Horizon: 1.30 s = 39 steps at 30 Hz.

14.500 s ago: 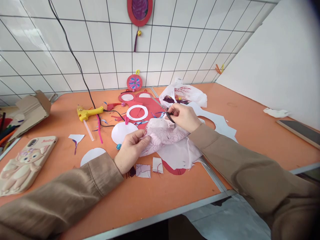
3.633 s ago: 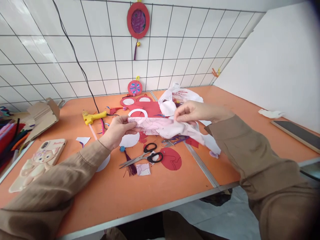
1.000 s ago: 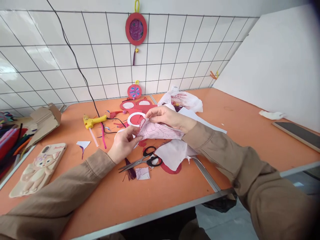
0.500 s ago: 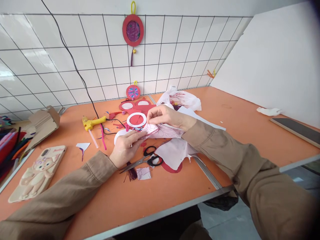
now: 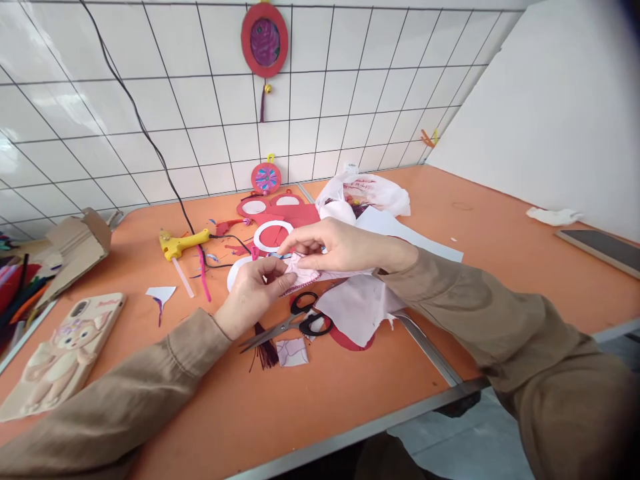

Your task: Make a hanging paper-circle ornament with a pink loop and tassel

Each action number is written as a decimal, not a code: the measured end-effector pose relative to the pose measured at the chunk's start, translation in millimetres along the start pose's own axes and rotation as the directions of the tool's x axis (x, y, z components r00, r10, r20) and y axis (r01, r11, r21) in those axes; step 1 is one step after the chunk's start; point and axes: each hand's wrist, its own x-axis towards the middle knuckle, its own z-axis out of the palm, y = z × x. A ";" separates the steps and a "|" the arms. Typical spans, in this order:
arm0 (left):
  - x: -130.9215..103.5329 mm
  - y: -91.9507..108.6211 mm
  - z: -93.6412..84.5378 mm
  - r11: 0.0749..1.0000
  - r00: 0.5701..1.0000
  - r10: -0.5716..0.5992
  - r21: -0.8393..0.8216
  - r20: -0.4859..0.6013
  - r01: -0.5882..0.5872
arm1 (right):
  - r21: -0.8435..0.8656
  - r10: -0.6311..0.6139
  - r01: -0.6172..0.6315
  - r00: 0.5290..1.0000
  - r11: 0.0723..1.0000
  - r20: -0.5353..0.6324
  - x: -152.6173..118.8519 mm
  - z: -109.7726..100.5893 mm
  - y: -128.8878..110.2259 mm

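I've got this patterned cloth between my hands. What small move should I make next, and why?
I'd probably smooth the patterned cloth with the right hand while the left hand pinches it: it looks bunched at your fingers, and its stitched edge curves. The scissors lie just below, in neither hand.

left hand [image 5: 250, 293]; right hand [image 5: 347, 248]; both pinch patterned cloth [image 5: 303, 269]; scissors [image 5: 289, 325] on table [image 5: 225, 407]
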 end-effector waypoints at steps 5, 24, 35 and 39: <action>-1.7 2.9 1.2 0.969 0.995 -0.089 -0.229 0.034 0.094 | 0.027 0.001 -0.002 1.000 1.000 0.008 -1.9 -9.0 -7.9; 5.9 15.5 -14.6 0.983 0.980 0.021 -0.176 -0.198 -0.056 | 0.043 0.101 -0.094 0.979 0.995 -0.179 5.4 17.8 -5.3; 13.1 16.3 -21.7 0.866 0.973 -0.208 -0.482 -0.100 0.135 | -0.148 0.166 -0.177 0.983 0.973 -0.082 0.3 2.4 -6.4; 14.9 13.2 -23.4 0.891 0.973 -0.190 -0.438 -0.132 0.115 | -0.167 0.187 -0.194 0.981 0.967 -0.060 -2.3 -4.4 -9.6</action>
